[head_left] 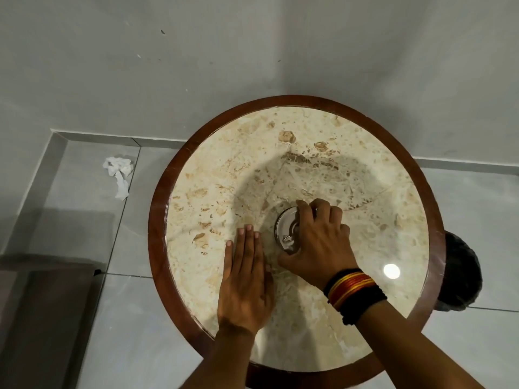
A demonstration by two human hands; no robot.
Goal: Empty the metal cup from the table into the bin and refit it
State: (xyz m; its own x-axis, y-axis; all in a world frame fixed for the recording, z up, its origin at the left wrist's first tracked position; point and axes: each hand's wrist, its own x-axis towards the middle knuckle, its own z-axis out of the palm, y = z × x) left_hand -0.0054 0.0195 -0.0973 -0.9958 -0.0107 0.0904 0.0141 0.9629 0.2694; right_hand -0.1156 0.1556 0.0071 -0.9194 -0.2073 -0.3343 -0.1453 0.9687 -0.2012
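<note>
A round marble table (365, 192) with a dark wooden rim fills the middle of the view. Set into its centre is the shiny metal cup (285, 227), of which only the round rim and part of the inside show. My right hand (317, 242) lies over the cup's right side, with fingers curled around its rim and the thumb below it. Flat on the marble just left of the cup rests my left hand (245, 279), fingers straight and together, holding nothing. The black bin (457, 273) peeks out from behind the table's right edge.
A grey wall stands directly behind the table. A crumpled white tissue (119, 174) lies on the tiled floor at the left, near the corner. A dark mat or furniture edge (42, 318) occupies the lower left floor.
</note>
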